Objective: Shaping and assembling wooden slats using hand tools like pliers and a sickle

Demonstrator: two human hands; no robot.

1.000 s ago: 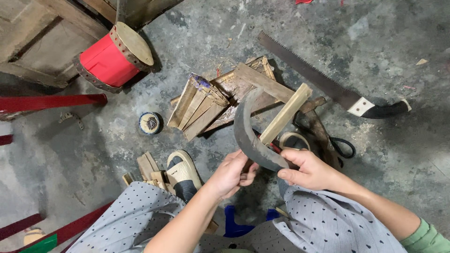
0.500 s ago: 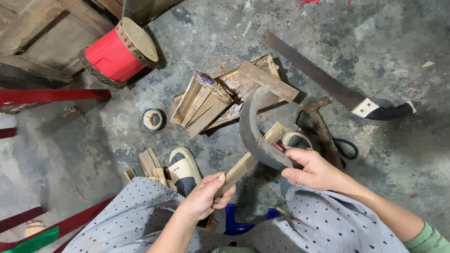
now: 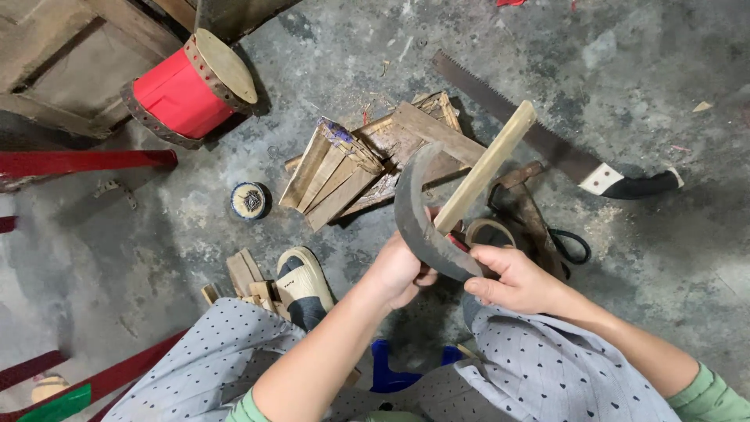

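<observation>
Lighting: soft, even daylight, moderately bright; no glare. Shadows: faint, short, falling below the red drum (image 3: 187, 90) and under the saw (image 3: 547, 141). Focus: sharp across the concrete floor (image 3: 328, 47); slight softness and wide-angle stretch at the bottom corners.

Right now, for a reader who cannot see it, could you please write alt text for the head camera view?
Seen from above, the person's right hand grips a curved dark blade while the left hand holds a pale wooden stick against it. On the concrete floor beyond lie a pile of wood offcuts, a handsaw and a red drum.
</observation>
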